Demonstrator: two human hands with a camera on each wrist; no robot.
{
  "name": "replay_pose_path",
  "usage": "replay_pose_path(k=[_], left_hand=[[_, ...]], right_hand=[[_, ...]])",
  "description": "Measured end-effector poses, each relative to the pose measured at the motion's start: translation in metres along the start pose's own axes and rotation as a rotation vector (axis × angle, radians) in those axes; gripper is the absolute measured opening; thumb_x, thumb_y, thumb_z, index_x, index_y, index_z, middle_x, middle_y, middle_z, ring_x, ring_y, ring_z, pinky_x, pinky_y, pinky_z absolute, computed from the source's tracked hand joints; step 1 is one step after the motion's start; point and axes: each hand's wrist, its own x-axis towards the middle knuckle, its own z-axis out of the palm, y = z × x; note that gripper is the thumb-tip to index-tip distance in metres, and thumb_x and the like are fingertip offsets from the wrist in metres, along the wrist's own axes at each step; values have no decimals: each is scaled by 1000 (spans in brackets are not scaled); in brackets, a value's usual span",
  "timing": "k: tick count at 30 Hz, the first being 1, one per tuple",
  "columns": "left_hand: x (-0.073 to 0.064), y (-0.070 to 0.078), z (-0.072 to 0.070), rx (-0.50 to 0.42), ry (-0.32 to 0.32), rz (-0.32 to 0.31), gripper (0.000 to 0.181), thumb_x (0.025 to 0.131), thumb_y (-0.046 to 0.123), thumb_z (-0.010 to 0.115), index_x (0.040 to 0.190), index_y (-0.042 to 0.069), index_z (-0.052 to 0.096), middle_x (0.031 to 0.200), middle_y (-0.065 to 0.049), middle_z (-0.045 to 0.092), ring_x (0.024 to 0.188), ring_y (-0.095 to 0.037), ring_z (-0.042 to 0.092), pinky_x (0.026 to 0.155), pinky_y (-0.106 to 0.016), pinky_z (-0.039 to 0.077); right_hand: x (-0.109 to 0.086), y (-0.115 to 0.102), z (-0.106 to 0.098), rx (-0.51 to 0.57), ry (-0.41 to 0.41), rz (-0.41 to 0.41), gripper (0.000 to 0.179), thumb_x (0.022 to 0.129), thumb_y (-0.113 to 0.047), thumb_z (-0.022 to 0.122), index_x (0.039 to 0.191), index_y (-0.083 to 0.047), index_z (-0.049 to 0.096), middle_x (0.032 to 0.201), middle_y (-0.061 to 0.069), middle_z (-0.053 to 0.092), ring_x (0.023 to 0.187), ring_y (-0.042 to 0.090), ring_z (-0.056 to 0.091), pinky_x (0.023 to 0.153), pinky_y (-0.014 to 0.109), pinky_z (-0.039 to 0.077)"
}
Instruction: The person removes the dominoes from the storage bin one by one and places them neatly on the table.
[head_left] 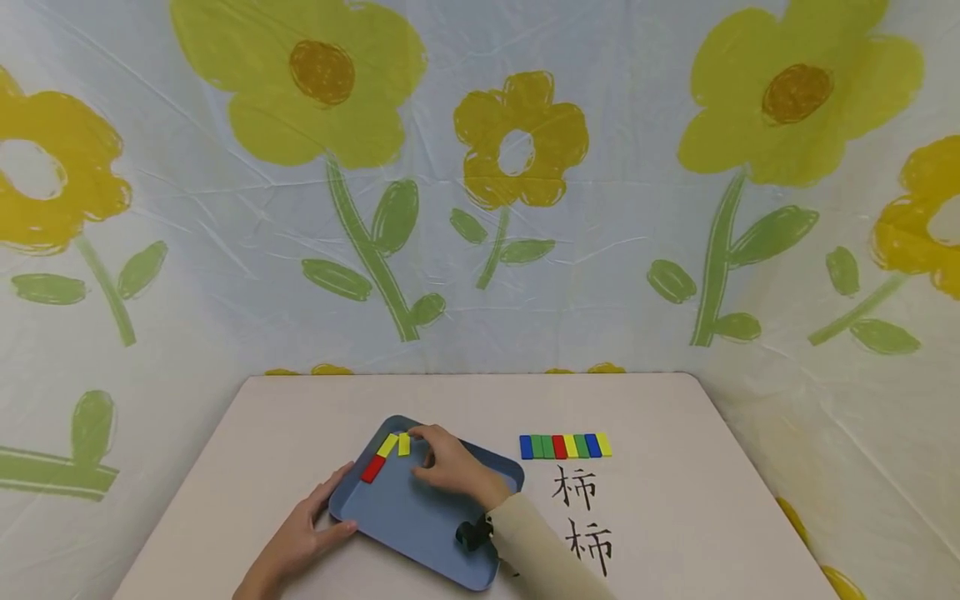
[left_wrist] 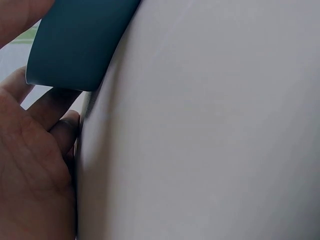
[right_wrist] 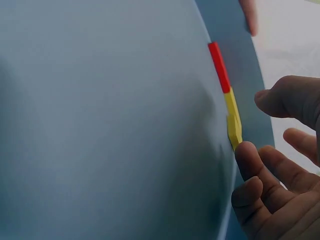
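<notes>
My left hand [head_left: 303, 525] grips the near left corner of a blue tray [head_left: 408, 521], which lies turned at an angle on the table. In the left wrist view the fingers [left_wrist: 55, 107] of that hand reach round the tray's wall [left_wrist: 75, 50]. Over the tray's far left corner is my right hand [head_left: 453, 467], a fingertip right at the end of a yellow tile [head_left: 404, 444]; its thumb [right_wrist: 285, 100] stands apart from the tiles. Beside that tile, a second yellow tile [head_left: 387, 446] and a red tile [head_left: 372, 468] line up along the tray's left wall.
Right of the tray, a row of several blue, green, red and yellow tiles [head_left: 566, 446] lies on the table [head_left: 675, 492]. Black written characters [head_left: 576, 488] stand below the row. A flower-printed curtain [head_left: 600, 275] surrounds the table. A black wrist camera [head_left: 472, 535] overlaps the tray.
</notes>
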Motion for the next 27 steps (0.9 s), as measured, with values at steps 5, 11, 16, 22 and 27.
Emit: replay_pose_path(k=[5,11,16,22,27], left_hand=[[0,-2,1,6,7,9,82,90,36,79,160,27,38,163,-14,41,152,-37,33,123,-40,31],[1,-1,1,-12,-16,-3,83,90,37,78,161,24,36,164,-17,39,152,-45,31,118,-70,28],[1,-2,1,5,-2,6,83,90,36,78,161,24,37,163,-16,40,151,-43,32,118,-68,29],[1,-3,1,14,4,19,83,89,34,79,160,23,39,162,-17,42,151,-43,33,118,-67,30],[0,-2,0,20,8,22,82,89,35,79,160,25,39,162,-16,42,150,-43,34,119,-60,33]], right_hand=[[11,-1,7,-24,-30,14,59,93,-16,75,146,-7,53,135,9,59,77,-1,54,70,14,50],[17,3,11,-89,-47,9,58,91,-19,76,145,-10,55,132,7,62,74,-3,52,70,13,48],[19,5,14,-144,-51,-9,58,91,-22,75,145,-11,56,136,6,62,78,-2,53,78,16,50],[15,1,14,-174,-76,-14,57,93,-20,74,146,-9,55,141,8,59,80,0,52,79,17,50],[11,-2,14,-166,-87,-18,55,93,-17,74,144,-9,57,139,7,60,77,-2,52,75,14,49]])
